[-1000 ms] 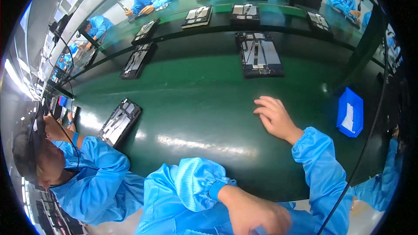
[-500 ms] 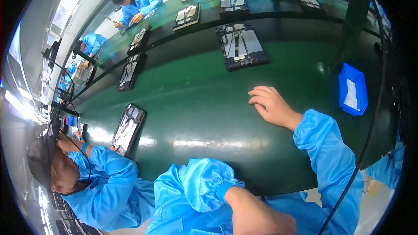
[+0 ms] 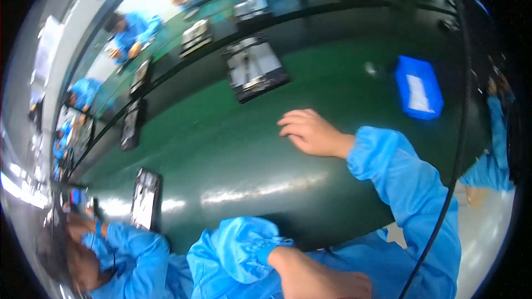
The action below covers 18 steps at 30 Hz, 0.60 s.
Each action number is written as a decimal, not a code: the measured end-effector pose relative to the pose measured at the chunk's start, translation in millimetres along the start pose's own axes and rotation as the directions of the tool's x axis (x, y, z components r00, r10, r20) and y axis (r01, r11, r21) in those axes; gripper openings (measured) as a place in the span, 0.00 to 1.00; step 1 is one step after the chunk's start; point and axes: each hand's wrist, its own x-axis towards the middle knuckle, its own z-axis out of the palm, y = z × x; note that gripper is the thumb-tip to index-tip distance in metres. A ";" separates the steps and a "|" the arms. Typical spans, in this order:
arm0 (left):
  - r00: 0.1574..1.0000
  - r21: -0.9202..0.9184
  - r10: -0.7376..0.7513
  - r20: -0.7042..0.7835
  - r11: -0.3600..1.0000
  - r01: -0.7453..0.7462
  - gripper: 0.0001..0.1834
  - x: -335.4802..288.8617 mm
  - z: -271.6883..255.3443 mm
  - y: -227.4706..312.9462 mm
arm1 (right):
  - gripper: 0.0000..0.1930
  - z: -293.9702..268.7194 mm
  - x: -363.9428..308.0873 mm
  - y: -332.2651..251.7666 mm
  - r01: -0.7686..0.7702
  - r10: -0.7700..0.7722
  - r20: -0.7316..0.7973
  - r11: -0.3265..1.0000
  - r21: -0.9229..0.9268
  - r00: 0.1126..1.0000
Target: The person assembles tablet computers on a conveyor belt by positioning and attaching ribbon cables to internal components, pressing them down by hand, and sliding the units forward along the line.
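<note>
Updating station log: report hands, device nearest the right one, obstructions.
Right hand over green table, nothing visible in it. Left hand at lower edge, grip unclear. Device lies beyond right hand, untouched. Blue bin right, not between.

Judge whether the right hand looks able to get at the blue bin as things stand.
Probably yes: the right hand appears empty, and no object shows between it and the blue bin; the black cable passes to the bin's right in view.

Blue bin [image 3: 414,66] upper right, white slip [image 3: 417,94] inside. Thick black cable [image 3: 468,77] runs down the right side. Blue-clad co-worker [image 3: 136,249] lower left, head blurred; second worker [image 3: 136,29] upper left. Bright light strip [image 3: 21,189] at left edge.
</note>
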 end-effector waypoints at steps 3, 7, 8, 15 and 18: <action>0.929 -0.266 0.370 -0.026 0.893 -0.363 0.24 0.0 23.2 81.2 | 0.10 4.6 -1.9 4.1 0.052 -0.053 -0.026 0.998 -0.043 0.998; 0.655 -0.517 0.713 -0.250 0.474 -0.713 0.20 -73.4 62.6 228.8 | 0.09 6.4 -5.1 7.2 0.066 -0.066 -0.068 0.998 -0.002 0.995; 0.570 -0.539 0.754 -0.327 0.347 -0.768 0.19 -94.0 59.3 264.8 | 0.09 5.2 -7.8 8.5 0.071 -0.072 -0.091 0.997 -0.011 0.993; 0.011 -0.352 0.696 -0.718 -0.349 -0.868 0.14 -187.0 93.7 460.0 | 0.09 -3.3 -3.9 1.8 0.044 -0.043 -0.003 0.999 0.023 0.999; -0.141 0.029 0.377 -0.915 -0.287 -0.957 0.20 -217.7 119.8 494.9 | 0.09 -0.5 5.6 -4.4 0.074 -0.073 -0.004 0.995 0.066 0.997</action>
